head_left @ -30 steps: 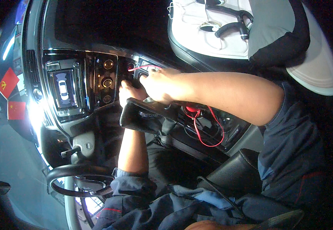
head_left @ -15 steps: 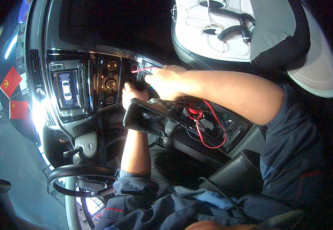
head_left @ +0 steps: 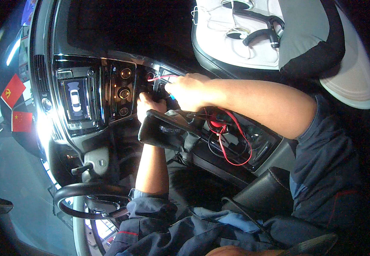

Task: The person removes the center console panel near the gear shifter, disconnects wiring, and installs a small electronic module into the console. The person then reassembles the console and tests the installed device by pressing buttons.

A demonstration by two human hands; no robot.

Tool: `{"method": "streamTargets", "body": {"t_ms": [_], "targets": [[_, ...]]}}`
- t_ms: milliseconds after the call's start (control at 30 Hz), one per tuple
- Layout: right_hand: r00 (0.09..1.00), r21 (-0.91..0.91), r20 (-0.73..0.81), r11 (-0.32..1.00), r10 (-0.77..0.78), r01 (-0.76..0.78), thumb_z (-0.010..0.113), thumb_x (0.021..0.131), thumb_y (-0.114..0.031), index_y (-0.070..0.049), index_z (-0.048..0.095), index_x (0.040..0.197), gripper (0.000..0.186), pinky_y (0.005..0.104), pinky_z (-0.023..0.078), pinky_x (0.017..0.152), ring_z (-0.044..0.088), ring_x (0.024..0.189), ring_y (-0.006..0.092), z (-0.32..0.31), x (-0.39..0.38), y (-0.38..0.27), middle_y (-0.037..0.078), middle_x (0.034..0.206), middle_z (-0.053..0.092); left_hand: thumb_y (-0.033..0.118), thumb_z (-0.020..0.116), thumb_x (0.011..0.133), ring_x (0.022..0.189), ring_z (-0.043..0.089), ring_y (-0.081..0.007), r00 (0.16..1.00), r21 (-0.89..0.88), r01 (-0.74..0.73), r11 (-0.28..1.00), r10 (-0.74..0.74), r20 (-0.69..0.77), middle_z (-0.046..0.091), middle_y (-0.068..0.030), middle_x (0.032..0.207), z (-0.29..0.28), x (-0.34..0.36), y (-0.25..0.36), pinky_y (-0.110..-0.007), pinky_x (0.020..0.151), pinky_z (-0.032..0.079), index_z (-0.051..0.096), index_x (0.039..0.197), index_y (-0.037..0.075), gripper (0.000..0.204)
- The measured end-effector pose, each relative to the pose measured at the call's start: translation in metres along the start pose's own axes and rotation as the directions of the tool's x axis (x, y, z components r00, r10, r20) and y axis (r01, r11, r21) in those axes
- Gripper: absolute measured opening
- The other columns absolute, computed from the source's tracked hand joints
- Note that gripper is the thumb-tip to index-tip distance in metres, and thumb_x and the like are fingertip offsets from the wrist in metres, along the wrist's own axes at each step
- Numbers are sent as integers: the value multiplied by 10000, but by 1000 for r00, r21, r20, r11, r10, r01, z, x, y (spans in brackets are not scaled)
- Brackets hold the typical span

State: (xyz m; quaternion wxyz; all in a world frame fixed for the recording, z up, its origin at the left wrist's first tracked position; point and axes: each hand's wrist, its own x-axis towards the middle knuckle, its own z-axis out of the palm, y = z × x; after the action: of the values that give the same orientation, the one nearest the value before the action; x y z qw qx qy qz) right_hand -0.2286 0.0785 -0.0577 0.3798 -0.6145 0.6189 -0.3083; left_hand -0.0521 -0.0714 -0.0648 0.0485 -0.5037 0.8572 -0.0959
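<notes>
My left hand (head_left: 150, 106) reaches up to the front of the centre console, below the round dashboard knobs. Its fingers are curled at a dark part that I cannot make out. Close on its right, my right hand (head_left: 189, 90) points down into the same spot with bent fingers, and what they grip is hidden. A small blue patch (head_left: 172, 97) shows beside its fingertips. From there a thin red wire (head_left: 162, 78) runs left. A loose black cover (head_left: 163, 130), seemingly a gear lever boot, stands in front of my left wrist.
A red cable loop (head_left: 250, 149) lies over the console behind my hands. The control panel (head_left: 123, 93) and lit screen (head_left: 75, 99) are at the left, the steering wheel (head_left: 59, 205) at lower left. A black tool-like object (head_left: 264, 35) and white cords lie on the pale seat (head_left: 253, 59).
The view has shifted very slightly. My right hand has turned a little, and more of the blue patch shows beside its fingertips. My left hand keeps its place.
</notes>
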Motion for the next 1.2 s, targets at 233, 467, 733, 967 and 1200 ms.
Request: {"method": "streamTargets", "body": {"t_ms": [233, 467, 733, 967, 1200], "targets": [[1000, -22, -22, 1000, -18, 18, 657, 835, -90, 0, 613, 1165, 345, 479, 584, 887, 698, 1069, 398, 6, 5, 7, 218, 1218, 641, 270, 814, 724, 941, 692, -373, 982, -87, -146, 985, 135, -130, 654, -177, 1013, 11, -5, -22, -481, 828, 579, 593, 1090, 71, 471], [999, 31, -28, 999, 25, -24, 647, 847, -124, 5, 615, 1176, 355, 483, 582, 900, 698, 1085, 396, 5, 1, 0, 224, 1246, 637, 260, 805, 754, 922, 692, -362, 949, -137, -259, 956, 225, -222, 651, -163, 1030, 10, -13, -22, -459, 809, 584, 604, 1062, 74, 412], [997, -44, 57, 998, 44, -41, 669, 863, -224, 20, 634, 1183, 403, 462, 592, 922, 703, 1115, 365, 4, 8, -1, 215, 1242, 665, 248, 673, 879, 843, 628, -281, 594, 486, -755, 440, 773, 223, 632, -127, 1030, -29, -17, -42, -380, 672, 525, 634, 1124, 212, 251], [996, -18, -91, 1000, -15, 14, 640, 877, -197, 25, 710, 1146, 356, 453, 601, 867, 741, 1036, 365, 11, 6, 4, 251, 1134, 740, 409, 580, 984, 880, 703, -304, 689, 680, -647, 346, 647, 327, 709, -165, 923, -11, 7, -23, -425, 718, 526, 723, 1020, 102, 340], [997, -43, -63, 998, 49, -51, 623, 912, -232, 21, 695, 1181, 376, 461, 594, 894, 738, 1058, 350, 8, 3, -1, 218, 1168, 738, 467, 524, 1028, 904, 762, -242, 652, 264, -720, 642, 495, 574, 775, -80, 944, -47, 15, -16, -385, 742, 584, 736, 1044, 131, 397]]}}
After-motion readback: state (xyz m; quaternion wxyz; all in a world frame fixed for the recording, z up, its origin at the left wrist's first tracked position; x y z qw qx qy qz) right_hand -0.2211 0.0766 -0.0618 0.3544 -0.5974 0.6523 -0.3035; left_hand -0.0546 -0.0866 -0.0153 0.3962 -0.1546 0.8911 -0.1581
